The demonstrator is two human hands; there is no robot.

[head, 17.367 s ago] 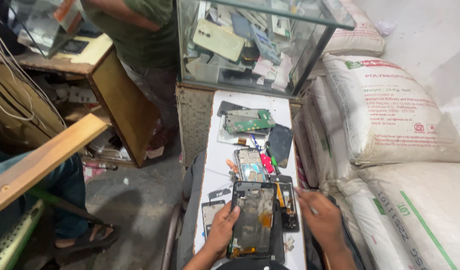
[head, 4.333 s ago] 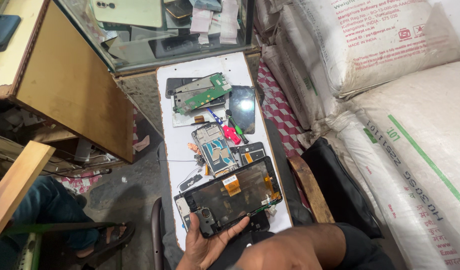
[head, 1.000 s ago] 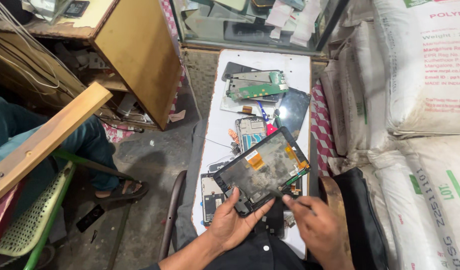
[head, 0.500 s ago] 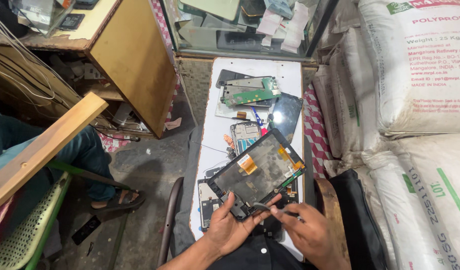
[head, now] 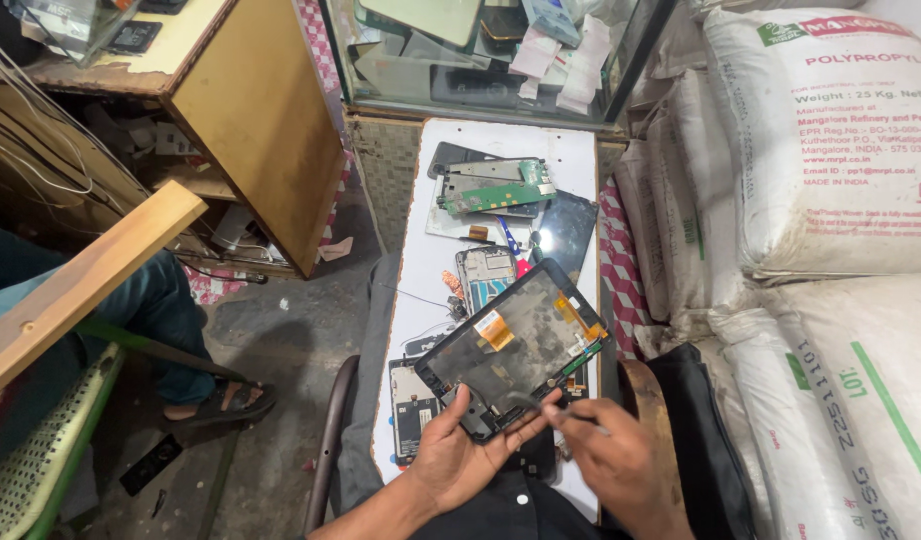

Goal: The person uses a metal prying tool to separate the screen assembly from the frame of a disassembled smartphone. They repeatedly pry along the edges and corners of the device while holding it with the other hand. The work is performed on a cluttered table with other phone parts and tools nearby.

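My left hand grips the near corner of an opened black tablet frame, held tilted above a narrow white table. Orange flex cables and dark inner parts show on the frame's upper face. My right hand pinches a thin metal tool whose tip touches the frame's near edge. Under the frame lie a small phone body and another open phone.
A green circuit board and a dark glass panel lie farther up the table. A glass display case stands beyond. White sacks are stacked at right. A wooden cabinet and a seated person's leg are at left.
The view has shifted slightly. My right hand has brought the thin tool closer, so its tip now touches the frame's near edge. My left hand keeps its hold.
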